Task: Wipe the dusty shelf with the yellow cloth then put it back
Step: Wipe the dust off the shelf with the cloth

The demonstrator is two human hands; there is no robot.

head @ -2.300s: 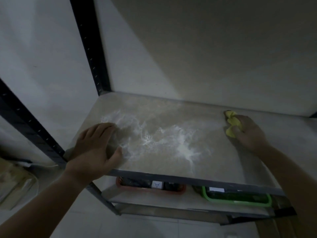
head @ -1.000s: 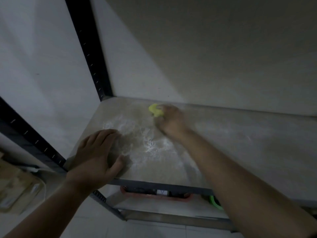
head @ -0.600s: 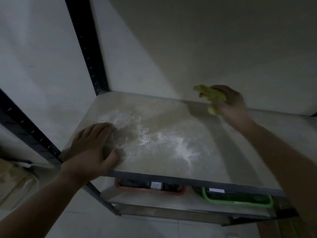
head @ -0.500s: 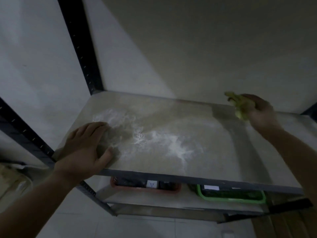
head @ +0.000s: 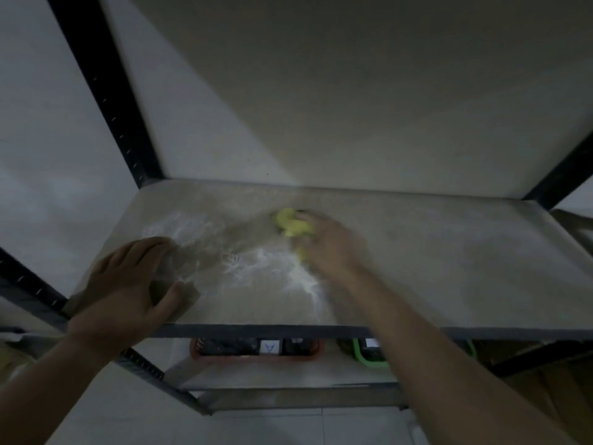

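Observation:
The pale shelf board (head: 449,268) carries a streak of white dust (head: 256,261) across its left and middle part. My right hand (head: 327,242) grips the bunched yellow cloth (head: 290,223) and presses it on the board near the middle, toward the back; the hand is motion-blurred. My left hand (head: 134,277) rests flat on the front left corner of the board, fingers spread, thumb near the front edge. Most of the cloth is hidden under my right hand.
Dark metal uprights (head: 106,91) frame the shelf at back left and back right (head: 558,181). On the lower shelf stand a red basket (head: 256,351) and a green basket (head: 369,354). A plain wall closes the back.
My right hand swung the cloth up and to the right off the board, then came back down left onto the dusty middle. My left hand stayed planted on the corner.

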